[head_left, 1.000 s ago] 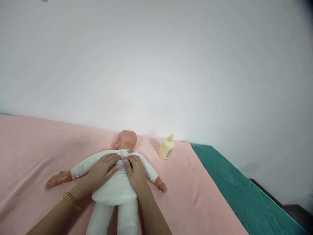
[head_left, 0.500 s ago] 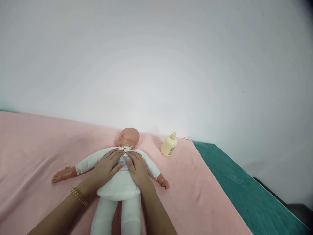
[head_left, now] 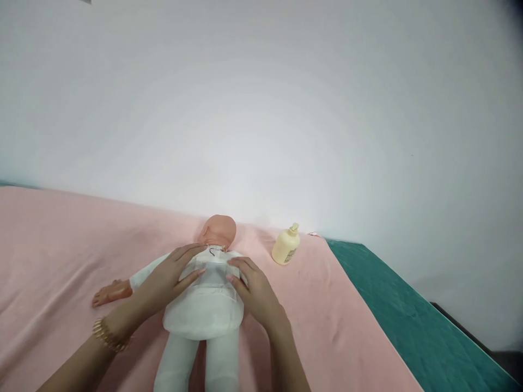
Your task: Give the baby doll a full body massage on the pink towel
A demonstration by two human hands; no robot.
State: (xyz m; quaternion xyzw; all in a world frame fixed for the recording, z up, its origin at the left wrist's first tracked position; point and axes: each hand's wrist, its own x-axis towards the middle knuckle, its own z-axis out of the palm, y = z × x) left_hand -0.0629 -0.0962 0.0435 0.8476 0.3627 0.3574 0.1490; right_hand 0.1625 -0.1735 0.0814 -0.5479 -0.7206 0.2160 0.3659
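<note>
1. Doll [head_left: 204, 318]: white cloth body, laid out flat on pink sheet [head_left: 327, 305], doll's head [head_left: 219, 231] toward the wall [head_left: 253, 109], white legs [head_left: 223, 362] running down toward me and out of frame.
2. My left hand [head_left: 165, 280]: over the left side of the doll's upper torso. Fingers long, mostly side by side; thumb held apart, angled in toward the middle. Nothing pinched. Gold bead bracelet [head_left: 107, 335] on this wrist.
3. My right hand [head_left: 255, 288]: at the right side of the upper torso. Fingers slightly bent and close, thumb apart below them, tips pointing inward. Nothing pinched; can't tell how firmly either hand touches.
4. Greyish see-through patch [head_left: 214, 274] on the torso, between my two hands. Dark curved mark [head_left: 211, 252] just above it, near the neck.
5. Doll's arm on the left sticks out past my wrist, tan doll's hand [head_left: 111, 292] on the sheet. Other doll arm: mostly hidden by my right hand.
6. Pale yellow pump bottle [head_left: 285, 247]: on the sheet, right of the doll's head, apart from it, print on its side too small to read.
7. Green surface [head_left: 392, 305] shows beyond the sheet's right edge.
</note>
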